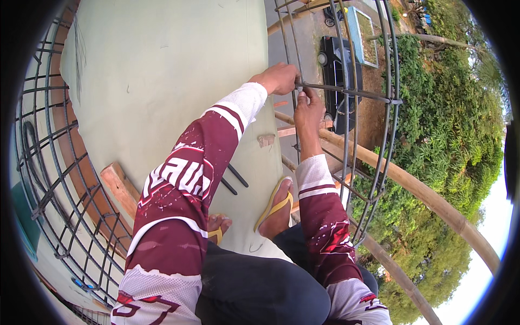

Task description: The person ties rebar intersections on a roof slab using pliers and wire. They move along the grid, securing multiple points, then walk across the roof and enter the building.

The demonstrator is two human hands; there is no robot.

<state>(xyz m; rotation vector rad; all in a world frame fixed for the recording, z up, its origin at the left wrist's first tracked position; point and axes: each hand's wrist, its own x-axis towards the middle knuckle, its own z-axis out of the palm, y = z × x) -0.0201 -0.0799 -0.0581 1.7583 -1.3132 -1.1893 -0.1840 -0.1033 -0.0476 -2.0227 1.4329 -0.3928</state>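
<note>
Both bare hands are up around one o'clock, working at a crossing on the open cage of dark grey steel rods (363,94). That cage stands from one round to four, along the pale grey-green flat sheet (179,59).

The left hand (279,79) comes in from the seven o'clock side, fingers curled in at the crossing. The right hand (310,111) is just below it, at the left hand's five o'clock, thumb and fingertips bunched close together right by the same spot. Can't tell if either is fully closed or what's pinched, too small to see.

Also about: two slim black handles (238,176) near eight o'clock, a reddish-brown wooden block (119,187) further out that way, and a yellow rubber flip-flop (275,208) on the foot at five. A thick tan bamboo pole (417,187) slants out toward four, and a black vehicle (340,49) sits below, between one and two.
</note>
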